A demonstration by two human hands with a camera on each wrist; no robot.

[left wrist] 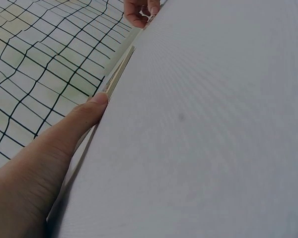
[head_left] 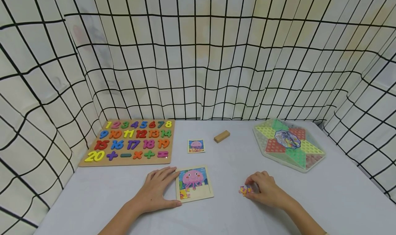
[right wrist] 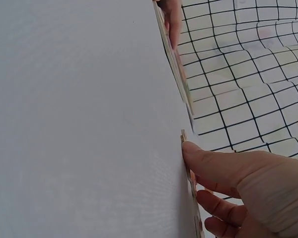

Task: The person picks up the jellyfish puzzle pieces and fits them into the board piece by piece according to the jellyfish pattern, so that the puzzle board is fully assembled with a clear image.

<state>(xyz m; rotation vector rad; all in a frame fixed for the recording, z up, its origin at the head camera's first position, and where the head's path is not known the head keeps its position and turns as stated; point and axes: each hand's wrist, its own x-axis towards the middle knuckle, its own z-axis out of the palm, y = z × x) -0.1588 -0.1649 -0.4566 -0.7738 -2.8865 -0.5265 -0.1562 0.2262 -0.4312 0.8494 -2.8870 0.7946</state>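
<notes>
A square wooden jigsaw puzzle (head_left: 193,181) with a pink jellyfish picture lies on the white table, its lower right part showing bare tray. My left hand (head_left: 158,190) rests at its left side, fingers near the upper part of that edge and thumb by the lower left corner. In the left wrist view the thumb (left wrist: 97,101) lies straight against the tray's edge. To the right of the tray, my right hand (head_left: 265,189) pinches small colourful puzzle pieces (head_left: 245,190) between thumb and fingers, low over the table. How many pieces there are is hard to tell.
Behind the puzzle lie a small jellyfish picture card (head_left: 196,146) and a wooden block (head_left: 222,136). A number board (head_left: 127,160) is at the back left, a hexagonal game box (head_left: 289,144) at the back right. Black netting (head_left: 201,68) surrounds the table's back and sides.
</notes>
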